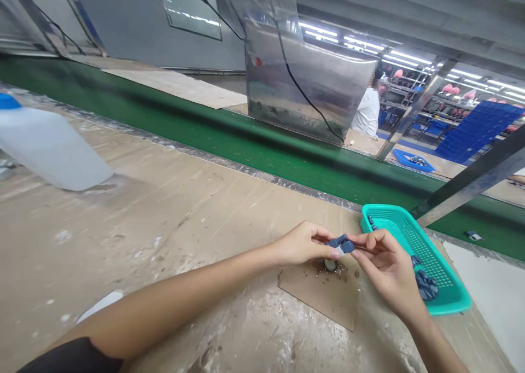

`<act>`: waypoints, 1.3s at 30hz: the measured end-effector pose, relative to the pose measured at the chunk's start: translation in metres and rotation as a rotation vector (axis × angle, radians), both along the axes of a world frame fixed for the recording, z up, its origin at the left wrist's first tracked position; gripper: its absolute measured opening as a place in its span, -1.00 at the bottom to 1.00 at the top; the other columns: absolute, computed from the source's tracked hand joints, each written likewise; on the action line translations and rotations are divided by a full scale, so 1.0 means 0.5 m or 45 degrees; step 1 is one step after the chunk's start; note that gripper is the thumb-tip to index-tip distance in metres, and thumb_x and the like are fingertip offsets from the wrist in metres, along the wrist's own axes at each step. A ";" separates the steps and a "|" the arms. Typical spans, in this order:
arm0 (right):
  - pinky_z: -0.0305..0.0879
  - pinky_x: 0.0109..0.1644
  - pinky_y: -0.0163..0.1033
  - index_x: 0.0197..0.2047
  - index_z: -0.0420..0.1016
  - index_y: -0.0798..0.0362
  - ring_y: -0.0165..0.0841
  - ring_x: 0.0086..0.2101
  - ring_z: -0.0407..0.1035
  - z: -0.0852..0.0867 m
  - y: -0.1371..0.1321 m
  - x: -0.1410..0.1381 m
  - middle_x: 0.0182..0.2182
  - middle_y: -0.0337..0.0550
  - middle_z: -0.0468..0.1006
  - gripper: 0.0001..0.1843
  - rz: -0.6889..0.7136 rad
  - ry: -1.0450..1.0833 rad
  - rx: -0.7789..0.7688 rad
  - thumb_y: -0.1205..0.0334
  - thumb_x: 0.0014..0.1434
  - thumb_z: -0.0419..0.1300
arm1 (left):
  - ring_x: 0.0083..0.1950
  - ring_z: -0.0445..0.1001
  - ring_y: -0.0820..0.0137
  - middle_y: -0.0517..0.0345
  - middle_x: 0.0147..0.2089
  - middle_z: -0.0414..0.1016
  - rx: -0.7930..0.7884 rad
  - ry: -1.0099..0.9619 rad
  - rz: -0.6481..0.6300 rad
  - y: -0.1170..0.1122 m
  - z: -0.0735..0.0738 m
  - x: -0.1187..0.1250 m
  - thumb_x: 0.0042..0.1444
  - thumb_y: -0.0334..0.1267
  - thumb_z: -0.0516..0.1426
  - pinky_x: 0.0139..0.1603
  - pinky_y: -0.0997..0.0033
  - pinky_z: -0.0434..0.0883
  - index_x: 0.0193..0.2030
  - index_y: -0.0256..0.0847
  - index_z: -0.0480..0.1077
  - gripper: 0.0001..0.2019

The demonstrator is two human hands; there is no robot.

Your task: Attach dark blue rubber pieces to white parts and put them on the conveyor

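My left hand [304, 243] and my right hand [385, 266] meet over a stained piece of cardboard [324, 293] on the workbench. Both pinch the same small blue-grey plastic part [340, 245] between their fingertips, left from the left side, right from the right. Just below the part a small round glue-stained cap [330, 264] sits on the cardboard. To the right stands a teal mesh basket [414, 236] holding several more blue-grey parts [426, 285], partly hidden behind my right hand.
A white plastic bottle [51, 149] with a blue cap lies at the far left of the worn wooden bench. A green conveyor belt [229, 138] runs behind the bench. A person in white [367, 110] stands beyond it, near blue crates [471, 132].
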State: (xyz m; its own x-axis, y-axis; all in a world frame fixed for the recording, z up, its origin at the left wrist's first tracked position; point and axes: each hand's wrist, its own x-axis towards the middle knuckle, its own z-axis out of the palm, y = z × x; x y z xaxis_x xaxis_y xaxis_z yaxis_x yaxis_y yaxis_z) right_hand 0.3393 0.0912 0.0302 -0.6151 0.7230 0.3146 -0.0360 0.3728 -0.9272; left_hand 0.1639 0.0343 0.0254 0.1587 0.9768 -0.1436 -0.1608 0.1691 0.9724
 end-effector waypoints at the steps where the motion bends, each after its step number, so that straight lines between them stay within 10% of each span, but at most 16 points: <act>1: 0.42 -0.17 -0.21 -0.42 0.18 -0.02 -0.18 -0.11 0.38 -0.002 -0.003 -0.001 -0.28 -0.09 0.51 -0.76 -0.025 -0.007 0.035 0.20 0.10 0.23 | -0.40 0.38 0.51 0.19 -0.41 0.48 0.006 -0.019 0.030 -0.001 -0.001 0.003 -0.20 -0.31 0.25 -0.30 0.52 0.30 -0.34 -0.30 0.49 -0.78; 7: 0.33 -0.02 -0.12 -0.10 0.24 -0.05 -0.17 -0.04 0.29 -0.006 -0.015 -0.010 -0.11 -0.07 0.40 -0.73 -0.021 -0.037 0.275 0.19 0.13 0.17 | -0.34 0.43 0.47 0.15 -0.37 0.49 0.083 -0.138 0.180 0.001 -0.009 0.014 -0.26 -0.27 0.28 -0.19 0.47 0.33 -0.36 -0.30 0.46 -0.74; 12: 0.15 0.05 0.10 0.21 0.00 0.11 -0.01 0.06 0.11 -0.003 -0.008 -0.010 0.09 0.10 0.20 -0.35 -0.127 -0.515 1.063 0.12 0.12 0.14 | -0.35 0.42 0.46 0.14 -0.39 0.46 0.090 -0.068 0.156 -0.003 -0.009 0.017 -0.29 -0.22 0.30 -0.26 0.47 0.34 -0.40 -0.32 0.42 -0.71; 16: 0.24 -0.31 -0.05 -0.25 0.31 0.16 -0.12 -0.33 0.28 -0.002 -0.004 -0.014 -0.38 0.03 0.39 -0.78 -0.159 -0.552 1.449 0.16 0.17 0.03 | -0.47 0.34 0.53 0.23 -0.51 0.38 0.050 -0.020 0.126 -0.013 0.002 0.025 -0.31 -0.24 0.29 -0.40 0.54 0.27 -0.50 -0.32 0.37 -0.75; 19: 0.09 -0.51 -0.18 -0.53 0.18 0.03 -0.26 -0.55 0.13 -0.006 -0.006 -0.015 -0.61 -0.16 0.22 -0.75 -0.218 -0.528 1.607 0.18 0.17 -0.02 | -0.47 0.31 0.56 0.25 -0.53 0.37 0.011 -0.036 0.148 -0.019 0.009 0.035 -0.33 -0.29 0.29 -0.40 0.57 0.24 -0.55 -0.32 0.34 -0.77; 27: 0.16 -0.47 -0.15 -0.23 0.32 0.21 -0.20 -0.50 0.22 -0.009 0.009 -0.007 -0.51 -0.05 0.34 -0.70 -0.209 -0.550 1.560 0.18 0.28 -0.12 | -0.38 0.39 0.49 0.19 -0.41 0.44 0.199 0.123 0.091 -0.002 0.005 0.037 -0.19 -0.28 0.22 -0.30 0.52 0.32 -0.38 -0.32 0.42 -0.80; 30: 0.30 -0.30 -0.04 0.24 -0.10 0.28 -0.05 -0.24 0.31 -0.003 0.033 0.003 -0.20 0.17 0.40 -0.43 -0.276 -0.642 1.353 0.08 0.30 -0.15 | -0.29 0.44 0.42 0.14 -0.31 0.50 0.285 0.565 0.186 0.086 0.006 0.006 -0.09 -0.23 0.17 -0.28 0.51 0.36 -0.26 -0.28 0.46 -0.76; 33: 0.30 -0.11 0.00 0.31 -0.37 0.18 -0.04 -0.01 0.20 0.008 0.055 0.021 0.05 0.18 0.24 -0.34 -0.316 -0.677 1.126 0.11 0.29 -0.13 | -0.20 0.45 0.33 0.11 -0.24 0.52 0.234 0.986 0.453 0.204 0.011 -0.054 -0.06 -0.20 0.15 -0.21 0.47 0.36 -0.20 -0.26 0.47 -0.72; 39: 0.33 -0.15 -0.15 0.14 0.19 0.09 -0.19 -0.18 0.34 0.040 0.086 0.058 -0.17 0.01 0.41 -0.55 -0.169 -0.905 1.016 0.47 0.19 -0.09 | 0.15 0.18 0.00 -0.15 -0.01 0.37 0.118 1.377 0.719 0.262 -0.007 -0.153 -0.11 -0.12 0.14 0.12 0.13 0.15 -0.04 -0.36 0.35 -0.51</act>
